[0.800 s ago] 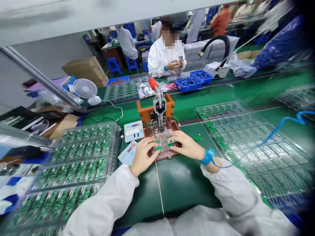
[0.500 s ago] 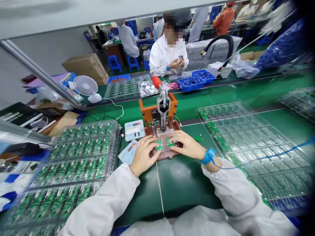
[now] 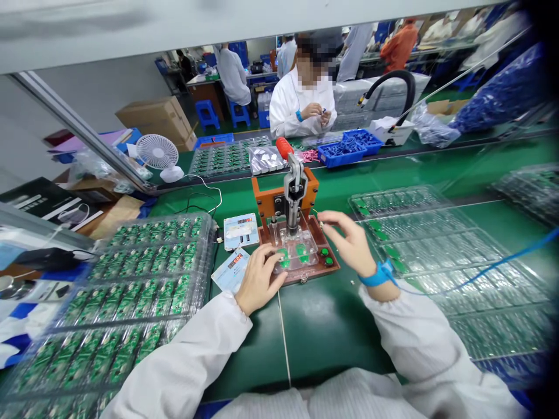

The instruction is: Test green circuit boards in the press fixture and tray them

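Observation:
A toggle-clamp test fixture (image 3: 290,201), with an orange frame and red handle, stands in front of me. Two green circuit boards (image 3: 302,252) lie side by side in its clear plate, below the raised press. My left hand (image 3: 257,278) rests at the plate's left edge, fingers apart, fingertips at the left board (image 3: 283,257). To the right of the fixture hovers my right hand (image 3: 349,243), fingers stretched and nothing visible in them, wearing a blue wrist strap (image 3: 379,274). Two green buttons (image 3: 326,257) show on the fixture's brown base.
Left lies a clear tray of green boards (image 3: 144,291); right, clear trays (image 3: 441,256) with a few boards. Two digital meters (image 3: 241,231) sit beside the fixture. Beyond are a white fan (image 3: 158,152), blue bins (image 3: 343,152) and a co-worker (image 3: 301,105) handling a small part.
My right hand has lifted off the right board and moved right and up, uncovering the board and the green buttons. My left hand has stayed by the left board. The meters' readings differ.

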Action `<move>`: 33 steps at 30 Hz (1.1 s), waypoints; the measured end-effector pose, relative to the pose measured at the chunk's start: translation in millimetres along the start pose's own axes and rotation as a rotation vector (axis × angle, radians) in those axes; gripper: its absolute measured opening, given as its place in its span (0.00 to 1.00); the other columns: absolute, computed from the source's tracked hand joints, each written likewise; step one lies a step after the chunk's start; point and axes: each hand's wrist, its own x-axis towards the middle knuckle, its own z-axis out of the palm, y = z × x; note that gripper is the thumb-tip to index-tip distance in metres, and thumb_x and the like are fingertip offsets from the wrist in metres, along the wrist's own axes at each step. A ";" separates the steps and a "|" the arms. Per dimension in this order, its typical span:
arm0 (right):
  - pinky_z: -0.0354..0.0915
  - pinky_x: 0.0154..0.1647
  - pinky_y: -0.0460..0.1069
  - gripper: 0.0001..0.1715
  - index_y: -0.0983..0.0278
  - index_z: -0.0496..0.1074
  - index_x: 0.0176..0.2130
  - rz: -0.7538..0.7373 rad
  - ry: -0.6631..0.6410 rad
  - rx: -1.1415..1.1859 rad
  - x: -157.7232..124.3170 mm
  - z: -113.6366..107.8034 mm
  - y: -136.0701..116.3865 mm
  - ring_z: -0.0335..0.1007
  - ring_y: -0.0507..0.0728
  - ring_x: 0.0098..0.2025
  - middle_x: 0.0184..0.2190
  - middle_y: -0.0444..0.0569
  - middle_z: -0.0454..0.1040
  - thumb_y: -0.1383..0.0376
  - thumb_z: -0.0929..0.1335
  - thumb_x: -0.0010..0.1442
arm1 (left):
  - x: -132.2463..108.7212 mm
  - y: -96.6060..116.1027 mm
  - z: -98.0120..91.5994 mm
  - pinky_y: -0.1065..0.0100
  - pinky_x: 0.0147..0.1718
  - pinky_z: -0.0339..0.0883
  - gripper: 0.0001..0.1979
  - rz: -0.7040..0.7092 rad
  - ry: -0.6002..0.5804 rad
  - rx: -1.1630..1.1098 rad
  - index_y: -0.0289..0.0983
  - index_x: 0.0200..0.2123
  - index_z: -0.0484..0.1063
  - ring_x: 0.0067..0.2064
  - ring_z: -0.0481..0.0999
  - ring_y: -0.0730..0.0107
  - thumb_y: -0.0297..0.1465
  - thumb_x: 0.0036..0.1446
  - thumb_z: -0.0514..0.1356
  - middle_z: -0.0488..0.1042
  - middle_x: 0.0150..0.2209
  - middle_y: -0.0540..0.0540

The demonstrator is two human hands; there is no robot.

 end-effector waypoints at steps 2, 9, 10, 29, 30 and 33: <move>0.72 0.56 0.56 0.11 0.59 0.76 0.49 -0.011 0.133 0.094 32.0 -6.2 -16.2 0.75 0.59 0.54 0.50 0.50 0.78 0.63 0.70 0.66 | -0.9 3.1 -1.1 0.51 0.50 0.72 0.11 0.103 0.021 -0.022 0.36 0.51 0.70 0.53 0.73 0.54 0.31 0.66 0.60 0.73 0.49 0.38; 0.63 0.66 0.57 0.23 0.60 0.69 0.58 -0.184 -0.043 0.172 158.6 8.6 -53.1 0.72 0.59 0.58 0.51 0.50 0.77 0.52 0.68 0.69 | -10.5 14.0 11.2 0.56 0.48 0.74 0.07 0.506 -0.185 -0.123 0.33 0.43 0.73 0.49 0.76 0.56 0.29 0.64 0.57 0.77 0.47 0.37; 0.65 0.65 0.57 0.24 0.62 0.69 0.58 -0.126 -0.109 0.195 173.0 15.4 -53.8 0.74 0.58 0.56 0.48 0.50 0.78 0.50 0.67 0.70 | -11.9 13.6 13.6 0.55 0.50 0.74 0.07 0.527 -0.207 -0.122 0.33 0.42 0.73 0.51 0.75 0.56 0.29 0.64 0.57 0.77 0.48 0.37; 0.73 0.61 0.58 0.24 0.52 0.64 0.67 -0.407 0.098 -0.215 56.4 -4.5 -161.2 0.77 0.60 0.55 0.55 0.42 0.77 0.64 0.62 0.74 | -10.2 15.7 14.0 0.55 0.56 0.72 0.10 0.506 -0.307 -0.120 0.34 0.38 0.75 0.54 0.75 0.57 0.33 0.66 0.57 0.78 0.49 0.38; 0.74 0.59 0.58 0.26 0.52 0.64 0.67 -0.419 0.102 -0.244 49.9 -4.6 -160.3 0.77 0.60 0.54 0.54 0.43 0.78 0.65 0.63 0.74 | -10.0 15.7 14.2 0.55 0.56 0.72 0.10 0.509 -0.306 -0.117 0.35 0.37 0.75 0.54 0.74 0.57 0.33 0.66 0.57 0.78 0.49 0.38; 0.75 0.57 0.57 0.27 0.52 0.64 0.67 -0.435 0.051 -0.302 34.7 -4.8 -155.6 0.77 0.61 0.54 0.53 0.45 0.78 0.67 0.64 0.72 | -9.7 15.3 14.6 0.56 0.55 0.72 0.10 0.510 -0.308 -0.114 0.35 0.37 0.75 0.53 0.74 0.57 0.33 0.66 0.57 0.77 0.49 0.38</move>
